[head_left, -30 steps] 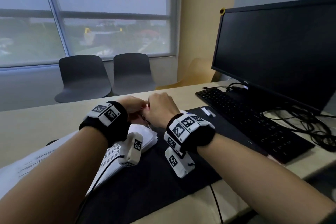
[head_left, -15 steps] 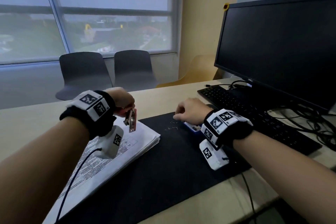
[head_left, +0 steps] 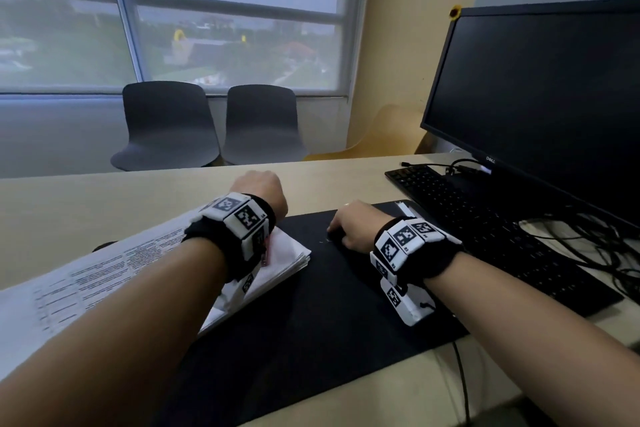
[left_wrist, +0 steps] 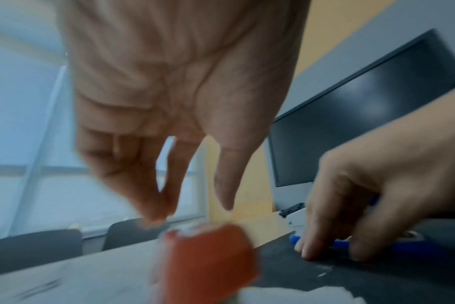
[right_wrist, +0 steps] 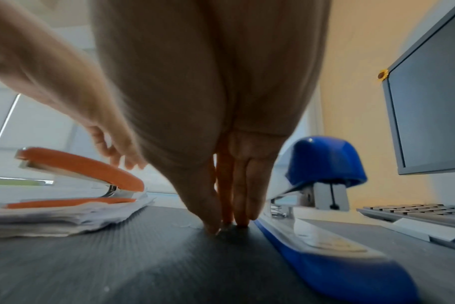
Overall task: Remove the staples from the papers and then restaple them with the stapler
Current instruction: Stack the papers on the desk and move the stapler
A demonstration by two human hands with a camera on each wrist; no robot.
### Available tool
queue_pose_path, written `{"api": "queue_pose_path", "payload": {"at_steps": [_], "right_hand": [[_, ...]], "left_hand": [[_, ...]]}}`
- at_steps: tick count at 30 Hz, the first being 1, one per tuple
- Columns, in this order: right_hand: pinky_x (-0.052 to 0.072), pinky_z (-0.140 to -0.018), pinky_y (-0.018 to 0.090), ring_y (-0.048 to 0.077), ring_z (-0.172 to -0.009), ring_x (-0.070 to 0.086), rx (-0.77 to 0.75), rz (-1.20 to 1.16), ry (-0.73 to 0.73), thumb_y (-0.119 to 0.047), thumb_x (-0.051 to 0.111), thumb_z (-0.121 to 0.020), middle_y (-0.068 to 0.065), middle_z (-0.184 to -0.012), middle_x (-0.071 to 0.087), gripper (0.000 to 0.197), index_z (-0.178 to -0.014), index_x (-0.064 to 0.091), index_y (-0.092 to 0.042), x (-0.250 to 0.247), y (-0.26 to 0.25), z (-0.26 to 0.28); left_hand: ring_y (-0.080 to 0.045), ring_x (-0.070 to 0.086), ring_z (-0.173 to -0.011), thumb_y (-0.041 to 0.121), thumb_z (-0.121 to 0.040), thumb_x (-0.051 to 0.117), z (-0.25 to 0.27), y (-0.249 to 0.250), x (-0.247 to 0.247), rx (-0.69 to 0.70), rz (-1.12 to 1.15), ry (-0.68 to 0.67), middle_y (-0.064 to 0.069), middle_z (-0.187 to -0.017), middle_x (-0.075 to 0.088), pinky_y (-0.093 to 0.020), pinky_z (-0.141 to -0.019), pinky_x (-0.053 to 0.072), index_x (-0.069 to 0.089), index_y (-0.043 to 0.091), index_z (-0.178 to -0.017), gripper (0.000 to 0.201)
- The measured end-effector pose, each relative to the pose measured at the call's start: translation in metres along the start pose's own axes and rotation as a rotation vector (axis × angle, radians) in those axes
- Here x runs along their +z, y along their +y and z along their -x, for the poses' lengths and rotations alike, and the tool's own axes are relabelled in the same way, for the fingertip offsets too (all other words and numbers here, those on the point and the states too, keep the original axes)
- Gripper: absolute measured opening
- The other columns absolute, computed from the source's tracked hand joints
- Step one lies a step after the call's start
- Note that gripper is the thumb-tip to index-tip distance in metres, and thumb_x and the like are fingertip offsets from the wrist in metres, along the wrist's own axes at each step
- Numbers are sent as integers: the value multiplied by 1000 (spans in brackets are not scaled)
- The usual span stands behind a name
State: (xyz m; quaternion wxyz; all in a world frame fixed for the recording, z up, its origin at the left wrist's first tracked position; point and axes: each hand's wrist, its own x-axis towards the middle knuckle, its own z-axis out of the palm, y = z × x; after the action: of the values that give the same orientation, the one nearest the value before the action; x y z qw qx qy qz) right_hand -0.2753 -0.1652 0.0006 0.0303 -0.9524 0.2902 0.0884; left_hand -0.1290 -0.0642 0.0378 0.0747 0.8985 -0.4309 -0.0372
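The stack of printed papers (head_left: 287, 255) lies on the left part of a black mat (head_left: 311, 322). An orange stapler (right_wrist: 78, 170) rests on the papers (right_wrist: 65, 218), its top arm raised. My left hand (left_wrist: 195, 209) hangs just above the orange stapler (left_wrist: 208, 257), fingers straight and holding nothing. A blue stapler (right_wrist: 325, 164) stands on the mat. My right hand (right_wrist: 226, 224) sits just left of it, thumb and fingertips touching the mat. Small loose staples (left_wrist: 325, 269) lie near those fingertips. In the head view my right hand (head_left: 341, 229) hides the blue stapler.
A black keyboard (head_left: 485, 236) and a dark monitor (head_left: 536, 97) stand to the right, with tangled cables (head_left: 606, 246) behind. A small white box (right_wrist: 429, 232) lies by the keyboard. Two dark chairs (head_left: 207, 125) stand beyond the desk, under the window.
Both hands were together over the papers' corner. The right hand moved down to the mat. The left hand lifted the orange stapler, set it on the papers and let go.
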Motion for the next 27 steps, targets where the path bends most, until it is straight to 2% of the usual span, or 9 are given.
{"api": "queue_pose_path", "payload": {"at_steps": [2, 6, 10, 12, 15, 20, 22, 25, 27], "right_hand": [[52, -97, 34, 24, -111, 65, 20, -70, 68, 0, 60, -84, 2, -115, 73, 37, -111, 76, -20, 0, 3, 0], [55, -89, 31, 21, -96, 69, 38, -146, 129, -5, 72, -80, 0, -98, 77, 25, -97, 80, -21, 1, 6, 1], [52, -86, 27, 24, -99, 67, 71, -128, 159, -9, 73, -81, 5, -101, 75, 20, -99, 77, -16, 0, 6, -3], [51, -84, 27, 28, -101, 66, 95, -120, 156, -11, 72, -82, 9, -104, 73, 20, -101, 76, -15, 1, 6, -6], [54, -84, 31, 31, -99, 67, 109, -117, 141, -11, 70, -83, 14, -102, 73, 19, -100, 77, -13, 2, 5, -11], [55, -87, 36, 34, -100, 66, 123, -127, 145, -10, 67, -85, 18, -103, 71, 20, -104, 74, -7, 2, 5, -14], [54, -89, 39, 36, -102, 65, 127, -124, 155, -10, 65, -86, 19, -106, 69, 21, -106, 73, -6, 2, 4, -13], [54, -88, 38, 36, -101, 64, 127, -125, 170, -12, 62, -87, 19, -105, 69, 21, -104, 73, -6, 3, 4, -11], [54, -87, 37, 36, -101, 64, 125, -118, 167, -11, 63, -86, 19, -104, 69, 21, -103, 74, -7, 3, 4, -11]], "left_hand": [[-26, 58, -83, 16, -85, 69, 4, 15, -2, 94, 32, 78, -4, -72, 53, -31, -66, 41, 46, 12, -61, 33], [-22, 58, -73, 19, -82, 79, -2, 46, 12, 123, 123, -134, -2, -65, 57, -28, -67, 48, 52, 11, -61, 35], [-16, 67, -64, 10, -81, 75, -11, 52, 37, 107, 124, -241, -1, -60, 63, -28, -72, 58, 62, 12, -57, 27], [-15, 66, -62, 11, -84, 70, -9, 53, 43, 136, 138, -234, 2, -54, 61, -27, -73, 53, 63, 14, -60, 25], [-13, 62, -70, 10, -92, 63, -9, 57, 48, 167, 168, -188, 2, -53, 48, -26, -68, 44, 71, 12, -82, 13], [-13, 42, -53, 8, -87, 65, -26, 51, 66, 151, 199, -113, 0, -58, 43, -19, -61, 42, 43, 17, -56, 39], [-12, 37, -50, 8, -90, 62, -26, 50, 67, 159, 221, -122, 2, -58, 42, -19, -50, 30, 43, 17, -58, 39], [-11, 40, -46, 14, -86, 65, -29, 54, 67, 119, 265, -130, 2, -56, 46, -15, -40, 32, 51, 18, -61, 29], [-15, 46, -54, 16, -89, 63, -28, 56, 66, 131, 254, -125, 2, -59, 45, -18, -53, 40, 47, 17, -60, 34]]}}
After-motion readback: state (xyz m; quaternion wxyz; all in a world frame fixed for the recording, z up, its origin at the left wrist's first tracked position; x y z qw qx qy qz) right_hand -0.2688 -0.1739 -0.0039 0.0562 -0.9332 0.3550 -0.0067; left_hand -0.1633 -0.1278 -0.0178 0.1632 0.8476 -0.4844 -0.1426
